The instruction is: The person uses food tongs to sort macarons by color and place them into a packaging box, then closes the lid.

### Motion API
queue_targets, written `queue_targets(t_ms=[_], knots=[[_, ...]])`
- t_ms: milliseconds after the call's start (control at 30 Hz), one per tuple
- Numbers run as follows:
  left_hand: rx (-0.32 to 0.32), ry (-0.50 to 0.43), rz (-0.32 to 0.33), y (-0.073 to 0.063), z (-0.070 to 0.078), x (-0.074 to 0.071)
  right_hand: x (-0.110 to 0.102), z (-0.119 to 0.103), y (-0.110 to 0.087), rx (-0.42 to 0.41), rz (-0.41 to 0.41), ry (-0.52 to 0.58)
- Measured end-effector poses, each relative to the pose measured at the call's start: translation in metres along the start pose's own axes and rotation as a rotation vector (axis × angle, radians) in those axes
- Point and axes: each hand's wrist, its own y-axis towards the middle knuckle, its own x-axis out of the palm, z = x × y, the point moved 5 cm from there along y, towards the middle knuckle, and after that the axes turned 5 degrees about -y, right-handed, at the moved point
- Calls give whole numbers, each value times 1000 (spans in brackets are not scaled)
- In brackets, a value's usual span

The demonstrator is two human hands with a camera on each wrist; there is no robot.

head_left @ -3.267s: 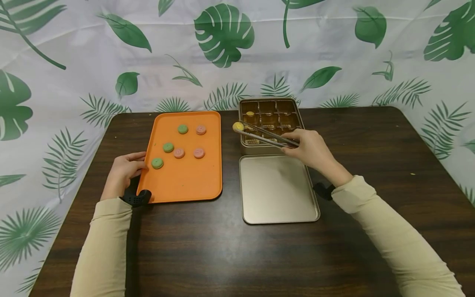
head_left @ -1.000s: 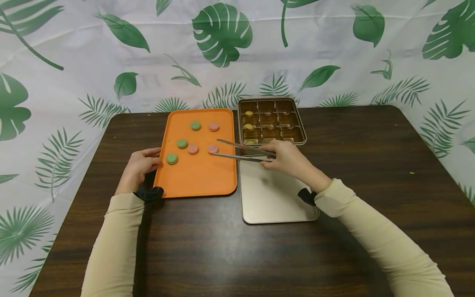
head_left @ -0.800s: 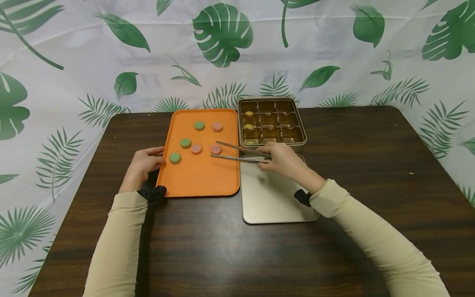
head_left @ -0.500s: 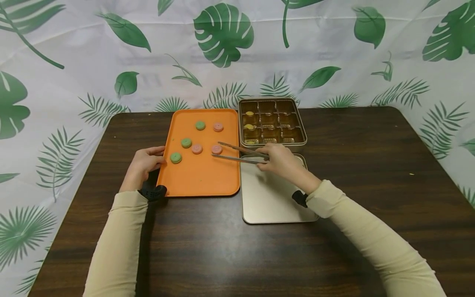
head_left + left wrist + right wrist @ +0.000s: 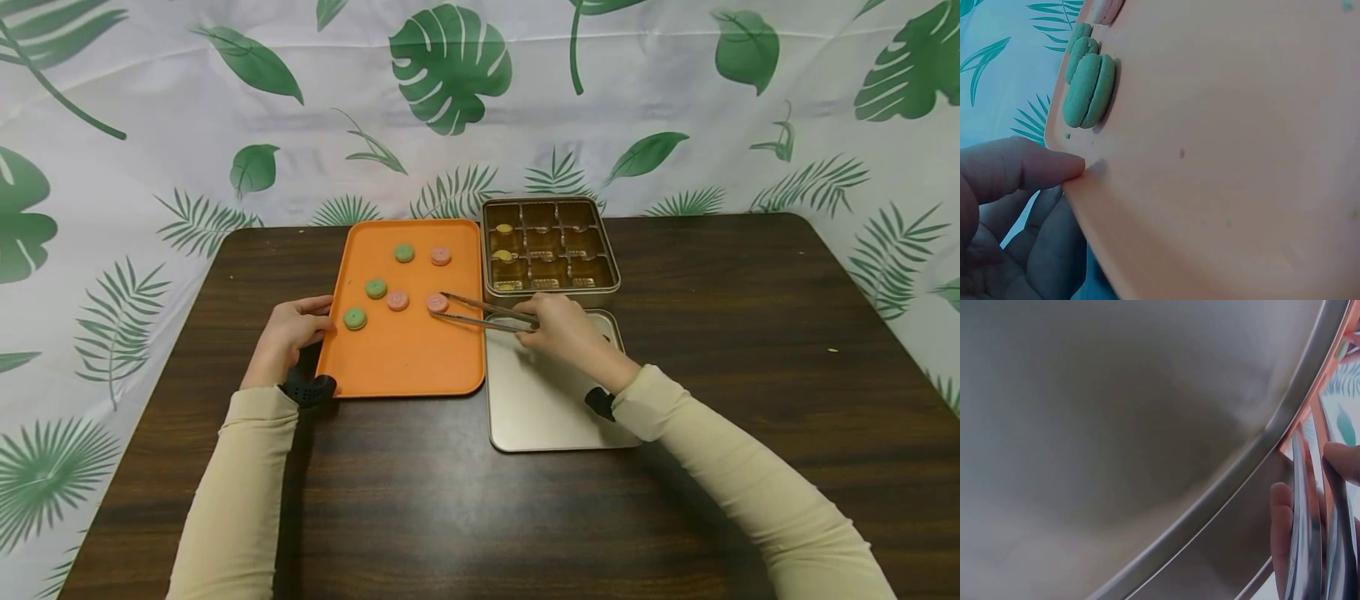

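My left hand (image 5: 292, 333) pinches the left rim of the orange tray (image 5: 405, 367); the left wrist view shows the thumb (image 5: 1041, 169) on top and the other fingers curled underneath. Several pink and green macarons lie on this tray. My right hand (image 5: 562, 329) holds metal tongs (image 5: 480, 322), thumb and fingers on opposite arms. Their tips reach over the tray's right side, one on either side of a pink macaron (image 5: 437, 303), close to it. In the right wrist view the tongs (image 5: 1300, 537) stand narrowly apart; the macaron at their tips is hidden there.
Behind the right hand stands a square tin (image 5: 596, 297) with a brown compartment insert; yellow macarons (image 5: 504, 228) sit in its left column. The tin's flat metal lid (image 5: 555, 408) lies in front, beneath the right hand. A leaf-print cloth (image 5: 555, 100) hangs behind the table.
The tongs have released a yellow macaron into the tin, moved left over the tray, and narrowed around a pink macaron. The left hand and tray have shifted right, up against the tin and lid.
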Motion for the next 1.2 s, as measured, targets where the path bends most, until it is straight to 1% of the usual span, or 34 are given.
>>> queue_targets(t_ms=[133, 167, 300, 467, 600, 767, 867, 1000, 1100, 1200], knots=[[-2, -1, 0, -1, 0, 0, 0, -1, 0, -9, 0, -6], [2, 8, -24, -1, 0, 0, 0, -2, 0, -14, 4, -8], [-9, 6, -28, -1, -2, 0, 1, -3, 0, -37, 28, -16], [-2, -6, -33, 2, -2, 1, 0, -4, -1, -48, 65, -21], [1, -3, -32, 3, -3, 1, -6, -8, -2, -67, 106, -21], [0, -7, -33, 1, -2, 1, -17, -10, -3, -95, 141, 0], [-3, -8, -34, 1, -3, 1, -23, -9, -4, -81, 133, 31], [-2, 4, -34, 2, -4, 1, -32, -4, -4, -34, 127, 89], [2, 10, -33, 2, -4, 1, -40, 1, -3, -8, 154, 105], [1, 7, -35, 2, -3, 1, -48, 8, -3, 7, 202, 100]])
